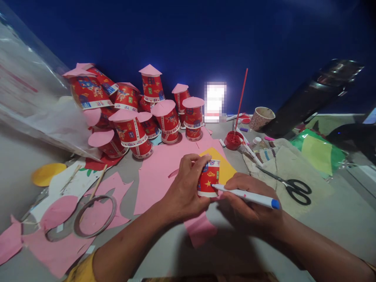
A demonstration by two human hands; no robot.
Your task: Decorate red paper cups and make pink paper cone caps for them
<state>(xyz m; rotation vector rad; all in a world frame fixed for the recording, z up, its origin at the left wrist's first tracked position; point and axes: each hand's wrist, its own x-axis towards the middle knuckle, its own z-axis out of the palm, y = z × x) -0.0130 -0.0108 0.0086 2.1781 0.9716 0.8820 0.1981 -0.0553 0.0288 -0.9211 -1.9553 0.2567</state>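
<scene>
My left hand is wrapped round a red paper cup with white bands at both ends and printed gold and blue figures. In my right hand is a white marker pen with a blue end; its tip touches or nearly touches the cup's side, beside a gold star. Under and behind the cup lie a yellow paper piece and a large pink paper sheet. Toward me hangs or lies a pink strip, partly behind my hands.
Several red cups with pink cone tops stand stacked at the back left. A tape roll lies on pink scraps at left. Scissors rest on a cloth at right. A red paint pot holds a stick; a black flask leans behind.
</scene>
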